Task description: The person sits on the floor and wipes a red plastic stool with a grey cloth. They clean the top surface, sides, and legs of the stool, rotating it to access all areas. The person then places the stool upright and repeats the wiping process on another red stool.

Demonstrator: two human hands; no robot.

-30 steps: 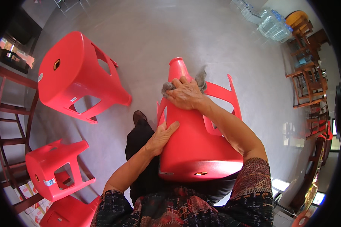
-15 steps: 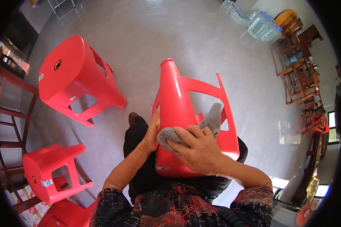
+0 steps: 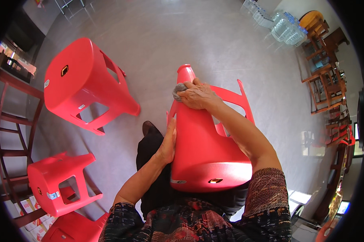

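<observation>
A red plastic stool (image 3: 206, 149) lies tilted across my lap, its seat toward me and its legs pointing away. My left hand (image 3: 168, 145) grips the stool's left side, its fingertips partly hidden behind the edge. Far up the stool's leg, my right hand (image 3: 199, 96) presses a bunched grey cloth (image 3: 178, 92) against the red surface near the foot. Most of the cloth is covered by that hand.
To the left a larger-looking red stool (image 3: 71, 76) stands upright. Below it another red stool (image 3: 57, 183) lies on its side, beside a dark wooden chair frame (image 3: 14, 153). Water bottles (image 3: 286, 28) and wooden chairs (image 3: 323, 86) line the right side.
My right hand has moved the cloth away from me, from the stool's broad middle up to its leg. The stool has tipped, showing more of its seat. My left hand stays on its side.
</observation>
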